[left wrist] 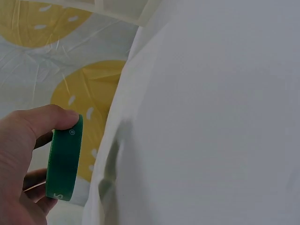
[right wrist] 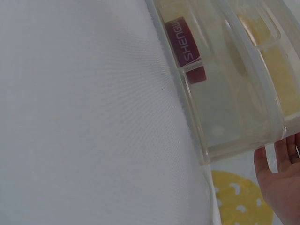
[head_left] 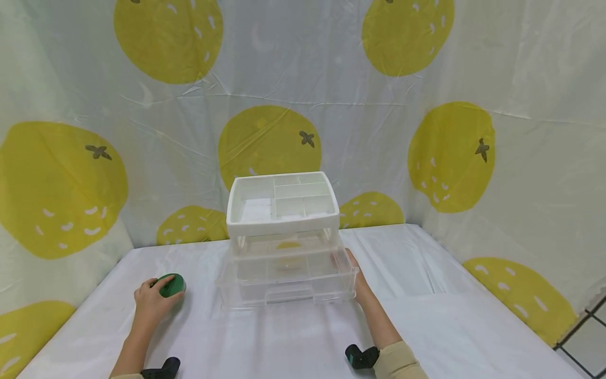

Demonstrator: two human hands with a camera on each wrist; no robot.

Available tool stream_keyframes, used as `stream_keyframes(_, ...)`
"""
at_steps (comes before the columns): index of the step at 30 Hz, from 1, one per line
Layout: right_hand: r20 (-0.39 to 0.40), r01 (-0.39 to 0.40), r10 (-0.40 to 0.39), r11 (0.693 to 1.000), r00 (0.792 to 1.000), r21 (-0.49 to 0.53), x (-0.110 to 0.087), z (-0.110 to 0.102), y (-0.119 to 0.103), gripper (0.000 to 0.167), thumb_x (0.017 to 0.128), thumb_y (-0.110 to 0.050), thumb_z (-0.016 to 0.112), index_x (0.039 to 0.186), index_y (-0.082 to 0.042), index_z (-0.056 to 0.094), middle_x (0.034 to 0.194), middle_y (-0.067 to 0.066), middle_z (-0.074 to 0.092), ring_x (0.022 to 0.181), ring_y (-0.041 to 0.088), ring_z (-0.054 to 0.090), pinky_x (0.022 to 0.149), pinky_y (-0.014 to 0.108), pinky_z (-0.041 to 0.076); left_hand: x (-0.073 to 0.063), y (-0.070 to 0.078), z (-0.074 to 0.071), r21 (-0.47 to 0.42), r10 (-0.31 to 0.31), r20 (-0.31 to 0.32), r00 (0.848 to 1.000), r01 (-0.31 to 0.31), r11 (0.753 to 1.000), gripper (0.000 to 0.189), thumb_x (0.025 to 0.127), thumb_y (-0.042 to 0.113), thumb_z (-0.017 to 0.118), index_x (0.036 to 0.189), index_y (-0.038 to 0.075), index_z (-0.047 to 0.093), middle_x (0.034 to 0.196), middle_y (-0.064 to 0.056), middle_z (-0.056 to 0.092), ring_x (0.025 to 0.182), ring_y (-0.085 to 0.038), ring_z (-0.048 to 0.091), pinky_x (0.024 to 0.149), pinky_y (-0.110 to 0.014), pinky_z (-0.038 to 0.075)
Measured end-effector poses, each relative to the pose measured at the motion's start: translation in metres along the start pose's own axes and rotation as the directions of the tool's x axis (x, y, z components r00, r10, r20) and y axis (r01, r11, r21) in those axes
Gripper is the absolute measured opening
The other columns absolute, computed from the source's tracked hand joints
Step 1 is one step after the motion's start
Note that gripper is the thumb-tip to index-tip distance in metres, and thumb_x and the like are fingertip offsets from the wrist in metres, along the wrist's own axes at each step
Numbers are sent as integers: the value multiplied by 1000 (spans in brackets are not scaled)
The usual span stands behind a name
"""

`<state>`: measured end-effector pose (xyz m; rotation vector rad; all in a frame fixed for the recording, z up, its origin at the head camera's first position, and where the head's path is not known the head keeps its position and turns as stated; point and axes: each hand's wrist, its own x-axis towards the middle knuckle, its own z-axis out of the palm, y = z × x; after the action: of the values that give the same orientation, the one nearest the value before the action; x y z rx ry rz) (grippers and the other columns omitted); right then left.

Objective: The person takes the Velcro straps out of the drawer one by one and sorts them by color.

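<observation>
My left hand (head_left: 153,300) grips a green roll of tape (head_left: 173,285) by its edge, to the left of a plastic drawer box. In the left wrist view the thumb presses the rim of the tape, and white marks show on its outer face. The box has a white top tray (head_left: 279,227) with compartments and a clear drawer (head_left: 290,292) that juts out at the front. At the box's right side is my right hand (right wrist: 283,185), its fingers extended along the clear wall. A red roll with white lettering (right wrist: 182,42) shows through the drawer.
A white cloth (head_left: 454,326) covers the table. Behind and at both sides hangs a pale curtain (head_left: 331,68) with large yellow fruit prints. Black wrist devices (head_left: 362,357) sit on both forearms. A dark grid (head_left: 587,326) stands at the far right.
</observation>
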<state>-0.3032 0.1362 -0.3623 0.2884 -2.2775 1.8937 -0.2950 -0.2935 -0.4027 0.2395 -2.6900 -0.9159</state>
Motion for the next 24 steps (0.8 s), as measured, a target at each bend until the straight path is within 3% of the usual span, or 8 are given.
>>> stream_keyframes(10,12,-11,10,1000,1000,17,7,-2,12,35,96,-21,41,125,0,39,107,11,49,90,11,42,81,25,36,-1,-10,4,29,-6,55,998,4,1000,59,81,24,61,129,-3,41,130,-40,21,118,-56,17,88,-63,29)
stream_keyframes(18,22,14,-14,1000,1000,-9,4,-3,8,36,96,-20,40,126,0,38,113,17,48,92,12,43,83,25,36,0,-12,5,43,-16,82,997,12,999,60,81,26,61,130,-2,41,128,-40,23,116,-56,18,86,-62,30)
stream_keyframes(24,23,22,-22,1000,999,-6,5,-3,12,35,96,-19,40,125,1,39,113,16,49,92,11,43,83,26,36,-1,-15,6,80,15,104,994,-23,996,59,79,25,62,127,-4,43,126,-41,27,112,-56,23,83,-61,33)
